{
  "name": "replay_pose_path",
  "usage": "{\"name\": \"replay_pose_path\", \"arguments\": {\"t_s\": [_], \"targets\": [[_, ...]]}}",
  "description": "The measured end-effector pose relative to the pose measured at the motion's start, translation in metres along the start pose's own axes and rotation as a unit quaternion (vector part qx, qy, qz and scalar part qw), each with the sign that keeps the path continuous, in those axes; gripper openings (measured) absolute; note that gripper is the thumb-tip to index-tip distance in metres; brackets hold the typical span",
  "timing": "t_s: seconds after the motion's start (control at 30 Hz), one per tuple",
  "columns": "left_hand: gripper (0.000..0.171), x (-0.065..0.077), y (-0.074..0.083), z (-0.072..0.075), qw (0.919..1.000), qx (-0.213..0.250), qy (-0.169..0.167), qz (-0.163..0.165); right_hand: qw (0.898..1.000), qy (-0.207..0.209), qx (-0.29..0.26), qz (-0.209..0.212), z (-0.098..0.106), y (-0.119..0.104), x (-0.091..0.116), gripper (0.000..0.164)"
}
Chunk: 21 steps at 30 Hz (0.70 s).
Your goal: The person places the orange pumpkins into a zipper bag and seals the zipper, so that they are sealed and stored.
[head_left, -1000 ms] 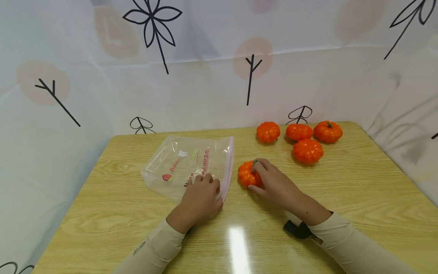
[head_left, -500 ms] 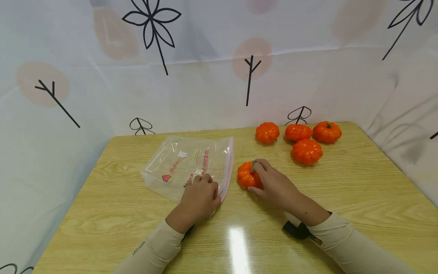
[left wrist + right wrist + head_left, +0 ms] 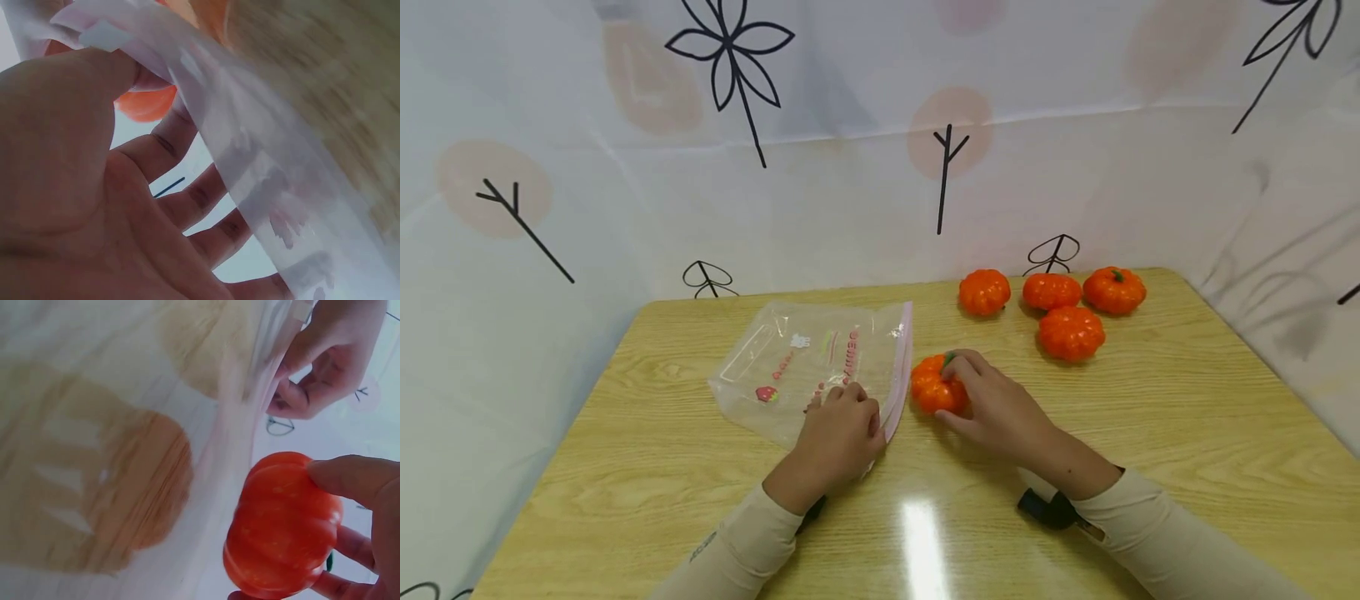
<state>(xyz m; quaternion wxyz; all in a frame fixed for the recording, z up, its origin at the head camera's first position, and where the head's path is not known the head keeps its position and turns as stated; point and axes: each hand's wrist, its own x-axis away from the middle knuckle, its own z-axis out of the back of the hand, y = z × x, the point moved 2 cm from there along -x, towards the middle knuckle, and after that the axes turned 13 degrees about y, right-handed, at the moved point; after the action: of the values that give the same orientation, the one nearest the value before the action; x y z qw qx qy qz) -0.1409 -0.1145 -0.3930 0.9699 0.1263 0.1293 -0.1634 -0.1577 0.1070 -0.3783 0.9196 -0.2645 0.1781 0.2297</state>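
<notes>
A clear zip bag point(image 3: 790, 354) with a pink zip edge and small printed pictures lies on the table. My left hand point(image 3: 841, 437) pinches the near corner of its zip edge; in the left wrist view the thumb point(image 3: 94, 81) and forefinger meet on the plastic, while the other fingers stay behind it. Just right of the zip edge, my right hand point(image 3: 1003, 408) grips a small orange toy pumpkin point(image 3: 934, 387) with a green stem. The right wrist view shows its thumb point(image 3: 353, 475) on one side of the pumpkin point(image 3: 281, 528) and fingers on the other.
Several more orange pumpkins stand at the back right: one alone point(image 3: 984, 292), and a group with one nearer the front point(image 3: 1071, 333). The wooden table point(image 3: 647, 450) meets a patterned cloth backdrop point(image 3: 820, 208) at its far edge. A black strap piece point(image 3: 1048, 508) sits below the right wrist.
My right hand has shifted slightly left with the pumpkin, bringing it closer to the bag's zip edge. The left hand keeps its pinch on the bag, almost still.
</notes>
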Motion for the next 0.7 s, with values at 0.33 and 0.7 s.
{"name": "replay_pose_path", "arguments": {"t_s": [0.33, 0.7], "targets": [[0.021, 0.0, 0.003, 0.001, 0.9999, 0.001, 0.012, 0.008, 0.999, 0.034, -0.017, 0.034, 0.0, -0.009, 0.004, 0.049], [0.016, -0.002, 0.006, 0.004, 0.9989, 0.009, 0.046, -0.004, 0.998, 0.038, -0.022, 0.039, -0.001, -0.012, 0.004, 0.048]]}}
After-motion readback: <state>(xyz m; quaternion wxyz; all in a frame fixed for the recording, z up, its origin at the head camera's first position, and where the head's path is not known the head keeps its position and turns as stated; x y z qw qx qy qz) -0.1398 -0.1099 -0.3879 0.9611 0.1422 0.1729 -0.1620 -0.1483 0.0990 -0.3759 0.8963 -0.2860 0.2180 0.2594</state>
